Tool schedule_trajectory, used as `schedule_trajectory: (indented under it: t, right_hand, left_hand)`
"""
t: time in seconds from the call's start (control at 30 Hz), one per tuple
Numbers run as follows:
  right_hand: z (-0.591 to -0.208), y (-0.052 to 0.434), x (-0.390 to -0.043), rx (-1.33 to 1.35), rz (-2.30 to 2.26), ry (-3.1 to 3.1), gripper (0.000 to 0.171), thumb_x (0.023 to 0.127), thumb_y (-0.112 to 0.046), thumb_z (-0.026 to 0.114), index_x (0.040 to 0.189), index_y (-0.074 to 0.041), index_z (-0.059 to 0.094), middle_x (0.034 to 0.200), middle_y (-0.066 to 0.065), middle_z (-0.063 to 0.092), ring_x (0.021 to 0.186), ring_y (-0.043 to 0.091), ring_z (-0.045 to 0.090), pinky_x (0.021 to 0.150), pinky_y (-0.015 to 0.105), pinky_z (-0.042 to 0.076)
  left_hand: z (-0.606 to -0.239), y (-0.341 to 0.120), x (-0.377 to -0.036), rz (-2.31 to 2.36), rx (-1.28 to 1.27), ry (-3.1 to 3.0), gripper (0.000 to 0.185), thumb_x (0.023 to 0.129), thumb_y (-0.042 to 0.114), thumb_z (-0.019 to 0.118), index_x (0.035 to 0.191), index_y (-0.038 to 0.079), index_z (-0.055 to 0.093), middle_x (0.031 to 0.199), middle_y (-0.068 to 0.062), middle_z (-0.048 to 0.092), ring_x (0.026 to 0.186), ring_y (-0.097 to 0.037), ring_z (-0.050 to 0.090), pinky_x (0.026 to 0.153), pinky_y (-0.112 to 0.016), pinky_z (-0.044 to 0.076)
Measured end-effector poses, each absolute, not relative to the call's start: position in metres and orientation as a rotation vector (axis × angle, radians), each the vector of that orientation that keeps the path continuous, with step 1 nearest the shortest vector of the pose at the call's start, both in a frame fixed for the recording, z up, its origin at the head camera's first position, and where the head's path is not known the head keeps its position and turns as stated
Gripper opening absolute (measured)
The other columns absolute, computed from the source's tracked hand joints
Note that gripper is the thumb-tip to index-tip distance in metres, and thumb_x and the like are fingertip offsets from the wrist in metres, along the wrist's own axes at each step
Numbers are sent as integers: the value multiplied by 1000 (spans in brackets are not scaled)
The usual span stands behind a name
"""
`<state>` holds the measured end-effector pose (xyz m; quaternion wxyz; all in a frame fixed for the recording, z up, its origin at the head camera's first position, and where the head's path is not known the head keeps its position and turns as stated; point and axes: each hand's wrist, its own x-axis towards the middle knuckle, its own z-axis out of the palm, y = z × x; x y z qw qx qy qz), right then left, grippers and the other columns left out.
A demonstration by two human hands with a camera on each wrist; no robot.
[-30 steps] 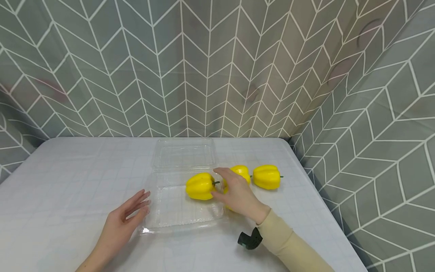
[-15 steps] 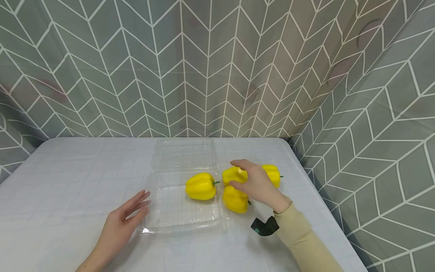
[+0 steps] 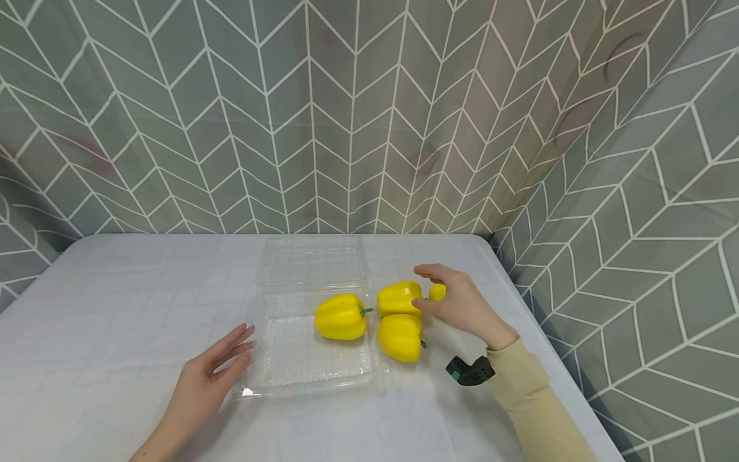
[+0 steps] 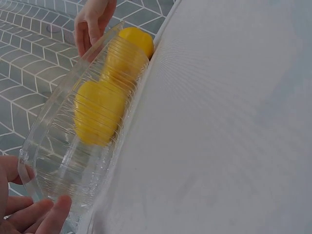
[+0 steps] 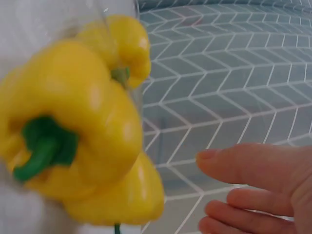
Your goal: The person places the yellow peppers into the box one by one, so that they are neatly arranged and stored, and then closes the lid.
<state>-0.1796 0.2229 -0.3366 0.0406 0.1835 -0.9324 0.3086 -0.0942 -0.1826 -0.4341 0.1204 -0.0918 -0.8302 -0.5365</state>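
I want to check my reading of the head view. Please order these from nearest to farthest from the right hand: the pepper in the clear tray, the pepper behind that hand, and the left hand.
1. Pepper behind the right hand: at the right hand's fingers, mostly hidden.
2. Pepper in the clear tray: leftward, at the tray's right side.
3. Left hand: farthest, at the tray's left edge.

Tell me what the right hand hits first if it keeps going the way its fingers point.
Probably the far yellow pepper, mostly hidden behind the right hand; the curled fingers reach over it. The back pepper lies just left of the fingertips. Whether the hand touches either cannot be told.
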Motion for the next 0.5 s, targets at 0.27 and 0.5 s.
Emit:
schedule_trajectory:
  t: [0.27,0.5]
  right_hand:
    - [-348,259,-183,467,907,-2859,61,85,-20,80,139,-4,55,139,17,58,126,41,54,106,59,44]
    - [-350,285,-189,404,901,-2925,63,87,-21,79,142,-4,52,143,18,54,130,45,48,107,62,41]
  left_hand:
    - [-434,-182,-94,-1578,-258,-2431,51,96,10,67,144,5,52,133,6,65,109,7,62,82,-8,52]
    - [-433,-182,-94,-1595,-253,-2430,51,96,11,67,145,6,52,132,12,65,109,8,63,82,-8,52]
